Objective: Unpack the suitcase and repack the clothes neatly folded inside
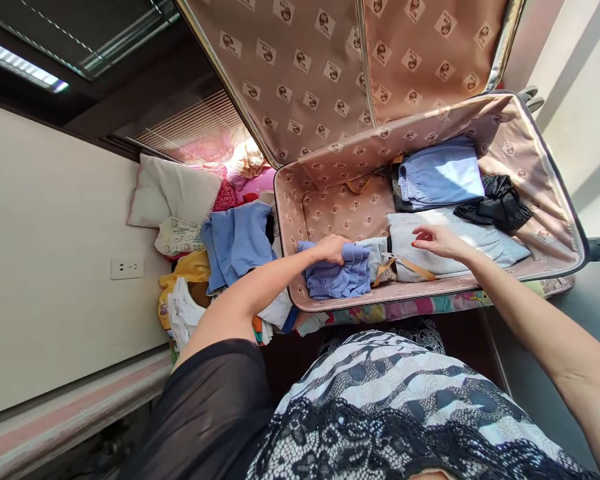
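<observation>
My left hand (334, 249) grips the upper edge of a folded blue-violet garment (337, 280) at the near left corner of the suitcase (305, 303). The fingertips are partly hidden in its cloth. My right hand (437, 241) hangs over a folded pale grey garment (460, 230), fingers apart and holding nothing. Between the hands lie a pale folded cloth (377, 251) and a tan strap (414, 269). Behind them, a folded light blue garment (443, 173) rests beside a crumpled black garment (503, 203).
The suitcase lid (310, 73) stands raised at the back. Left of the case are a blue garment (240, 237), a yellow cloth (193, 270), a white garment (184, 310) and a pale pillow (175, 190). A wall socket (127, 268) is further left.
</observation>
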A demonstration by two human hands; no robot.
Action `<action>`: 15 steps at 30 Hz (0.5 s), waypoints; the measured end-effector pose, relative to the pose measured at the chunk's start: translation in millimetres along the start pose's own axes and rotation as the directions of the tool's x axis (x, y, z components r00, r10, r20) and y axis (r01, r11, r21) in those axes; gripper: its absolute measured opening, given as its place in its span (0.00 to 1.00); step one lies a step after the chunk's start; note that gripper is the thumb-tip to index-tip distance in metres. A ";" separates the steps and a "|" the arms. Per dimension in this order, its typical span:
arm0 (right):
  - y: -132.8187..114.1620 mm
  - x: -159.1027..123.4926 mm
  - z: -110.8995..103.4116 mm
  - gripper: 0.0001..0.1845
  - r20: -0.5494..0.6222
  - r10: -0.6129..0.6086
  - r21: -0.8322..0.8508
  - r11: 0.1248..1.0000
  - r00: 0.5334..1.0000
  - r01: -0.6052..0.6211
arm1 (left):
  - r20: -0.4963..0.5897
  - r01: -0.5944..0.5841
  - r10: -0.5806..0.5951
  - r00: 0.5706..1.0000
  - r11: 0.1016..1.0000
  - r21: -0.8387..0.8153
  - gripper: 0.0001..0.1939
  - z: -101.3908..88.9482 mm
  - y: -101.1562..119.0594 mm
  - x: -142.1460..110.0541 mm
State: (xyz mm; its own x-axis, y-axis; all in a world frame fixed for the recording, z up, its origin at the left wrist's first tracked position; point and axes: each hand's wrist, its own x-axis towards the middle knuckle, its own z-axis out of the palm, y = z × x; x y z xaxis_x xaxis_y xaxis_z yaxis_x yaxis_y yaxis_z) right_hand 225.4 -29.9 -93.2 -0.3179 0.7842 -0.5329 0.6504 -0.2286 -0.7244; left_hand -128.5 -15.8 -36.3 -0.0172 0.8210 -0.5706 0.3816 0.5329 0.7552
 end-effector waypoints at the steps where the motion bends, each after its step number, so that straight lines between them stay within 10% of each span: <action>1: 4.8 -2.2 0.9 0.28 0.041 -0.009 0.009 1.000 0.999 0.008 | 0.039 -0.007 0.006 0.999 0.999 0.047 0.17 -11.9 5.0 -5.2; 6: 13.6 1.9 10.3 0.29 0.211 -0.044 0.033 0.999 0.976 0.038 | 0.209 -0.265 0.203 0.957 0.905 0.332 0.21 -90.2 37.5 -40.2; 9: 13.5 7.8 11.6 0.28 0.205 0.014 -0.050 0.999 0.979 -0.004 | -0.020 -0.261 0.265 0.964 0.958 0.119 0.29 -149.3 44.0 -76.1; 15: 12.9 7.9 9.4 0.23 0.196 0.086 -0.173 0.984 0.977 -0.052 | -0.490 -0.270 0.034 0.871 0.867 -0.420 0.31 -266.8 -1.6 -154.7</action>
State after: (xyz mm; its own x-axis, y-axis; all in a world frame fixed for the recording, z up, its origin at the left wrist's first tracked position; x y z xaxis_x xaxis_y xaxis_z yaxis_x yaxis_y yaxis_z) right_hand 224.7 -32.1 -110.8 -0.3900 0.6332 -0.6685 0.7757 -0.1653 -0.6091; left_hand -373.0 -89.1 136.7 -0.4543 0.8339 -0.3134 -0.0524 0.3261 0.9439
